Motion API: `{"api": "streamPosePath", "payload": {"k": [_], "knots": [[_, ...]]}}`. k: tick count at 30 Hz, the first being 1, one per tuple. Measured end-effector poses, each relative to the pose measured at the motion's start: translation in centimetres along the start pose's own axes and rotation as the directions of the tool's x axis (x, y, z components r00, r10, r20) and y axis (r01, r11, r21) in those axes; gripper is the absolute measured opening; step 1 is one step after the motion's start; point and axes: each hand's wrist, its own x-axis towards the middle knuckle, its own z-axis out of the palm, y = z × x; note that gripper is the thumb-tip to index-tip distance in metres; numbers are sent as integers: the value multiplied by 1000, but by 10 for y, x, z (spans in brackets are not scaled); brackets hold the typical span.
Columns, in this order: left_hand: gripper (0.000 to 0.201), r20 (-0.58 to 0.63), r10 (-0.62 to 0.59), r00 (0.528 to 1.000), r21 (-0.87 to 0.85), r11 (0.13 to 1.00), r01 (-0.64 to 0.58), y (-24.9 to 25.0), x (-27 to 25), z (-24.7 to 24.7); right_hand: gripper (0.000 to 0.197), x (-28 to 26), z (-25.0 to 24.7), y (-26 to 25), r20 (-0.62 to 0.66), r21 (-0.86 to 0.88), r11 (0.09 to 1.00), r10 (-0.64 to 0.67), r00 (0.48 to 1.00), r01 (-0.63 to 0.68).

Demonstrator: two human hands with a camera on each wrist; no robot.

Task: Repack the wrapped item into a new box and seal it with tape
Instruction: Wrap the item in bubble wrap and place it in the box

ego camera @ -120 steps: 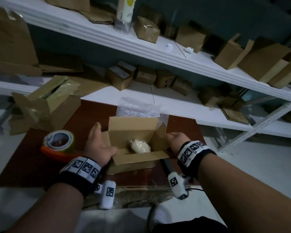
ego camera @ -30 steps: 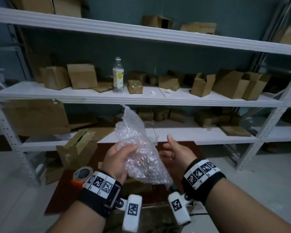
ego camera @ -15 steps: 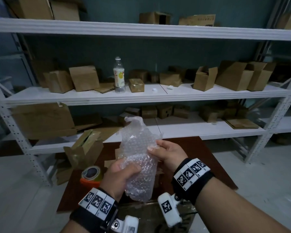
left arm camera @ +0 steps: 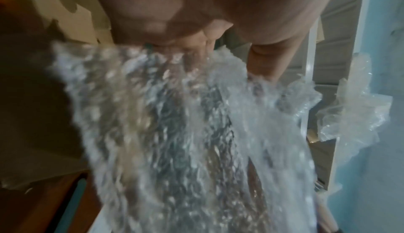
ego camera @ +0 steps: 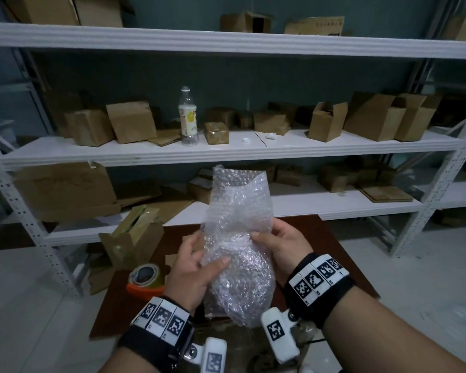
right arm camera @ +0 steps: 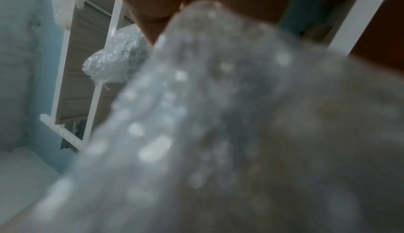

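A crumpled sheet of clear bubble wrap [ego camera: 238, 238] is held upright in front of me, above the brown table [ego camera: 334, 238]. My left hand [ego camera: 197, 262] grips its lower left side, thumb pressed across the front. My right hand [ego camera: 277, 243] pinches its right edge at mid-height. Both wrist views are filled by the blurred bubble wrap [left arm camera: 174, 133] [right arm camera: 218, 133]. An orange tape dispenser [ego camera: 145, 279] with a tape roll lies on the table to the left. The new box is hidden behind the wrap and my hands.
An opened, taped cardboard box [ego camera: 131, 235] stands at the table's far left corner. White metal shelves [ego camera: 226, 149] behind hold several cardboard boxes and a plastic bottle [ego camera: 188, 115]. Pale floor lies on both sides of the table.
The bubble wrap has been spread wider and taller between my hands. My right hand shifted from its top front to its right edge; my left thumb moved across the front. The box has dropped from sight.
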Motion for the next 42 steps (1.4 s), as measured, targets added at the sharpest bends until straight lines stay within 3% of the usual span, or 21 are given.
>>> {"api": "streamPosePath", "payload": {"k": [3, 5, 8, 11, 13, 14, 15, 17, 18, 20, 22, 24, 27, 29, 30, 32, 33, 35, 38, 42], "knots": [[119, 66, 104, 992, 21, 994, -106, 10, -2, 0, 28, 1, 0, 1, -10, -86, 996, 24, 1000, -25], [119, 188, 119, 975, 74, 988, -135, 13, 0, 0, 33, 2, 0, 3, -22, -118, 992, 35, 999, -38], [82, 225, 76, 971, 375, 913, -158, 9, 4, -5, 49, 4, 0, 9, -10, -101, 994, 34, 999, -35], [27, 82, 205, 975, 662, 720, -207, -1, 11, -17, 69, 7, -2, 17, -29, -110, 994, -14, 999, 11], [19, 26, 304, 952, 772, 599, -212, -3, 13, -23, 78, 7, -5, 20, -24, -225, 969, -111, 994, 103], [19, 15, 307, 952, 732, 645, -219, -2, 14, -25, 81, 6, -7, 20, 3, -300, 945, -136, 991, 131], [17, 12, 275, 961, 628, 746, -221, -1, 14, -26, 82, 6, -9, 20, 50, -362, 922, -126, 991, 136], [26, 35, 142, 989, 319, 936, -146, 6, 10, -25, 78, 4, -9, 19, 183, -383, 918, -31, 983, 100], [30, 40, 77, 996, 152, 985, -82, 7, 11, -24, 69, 4, -9, 19, 240, -349, 935, 24, 970, 63], [35, 22, -17, 1000, -75, 997, 19, 11, 8, -21, 47, 2, -6, 14, 294, -319, 947, 115, 949, -16], [32, -44, -37, 998, -82, 996, 33, 13, 10, -19, 27, 4, -4, 10, 241, -374, 927, 119, 963, -21], [33, -151, 9, 988, -4, 1000, -9, 11, 15, -24, 15, 8, -2, 3, 95, -420, 907, 13, 995, 29], [33, -314, 180, 932, 333, 940, -70, 0, 23, -42, 20, 22, 0, -13, -167, -409, 913, -78, 983, 3], [34, -247, 244, 938, 602, 797, -49, -10, 25, -51, 16, 34, 1, -21, -207, -580, 813, -205, 957, 49], [40, -174, 217, 961, 687, 725, -39, -17, 26, -54, 14, 41, 1, -21, -166, -709, 699, -290, 943, 90], [59, -14, 80, 997, 845, 533, -31, -33, 30, -56, 16, 55, 5, -17, 13, -916, 359, -417, 909, 177], [62, 54, 21, 998, 915, 399, -58, -39, 32, -56, 19, 63, 7, -11, 107, -946, 233, -424, 899, 223], [50, 168, -44, 985, 964, 218, -155, -48, 38, -58, 18, 76, 12, 3, 210, -950, 145, -361, 909, 278], [33, 223, -77, 972, 956, 211, -203, -64, 46, -68, 20, 94, 14, 28, 274, -957, 38, -200, 941, 287], [37, 234, 3, 972, 946, 230, -228, -88, 51, -82, 30, 116, 16, 55, 330, -932, -153, 24, 944, 330]]}}
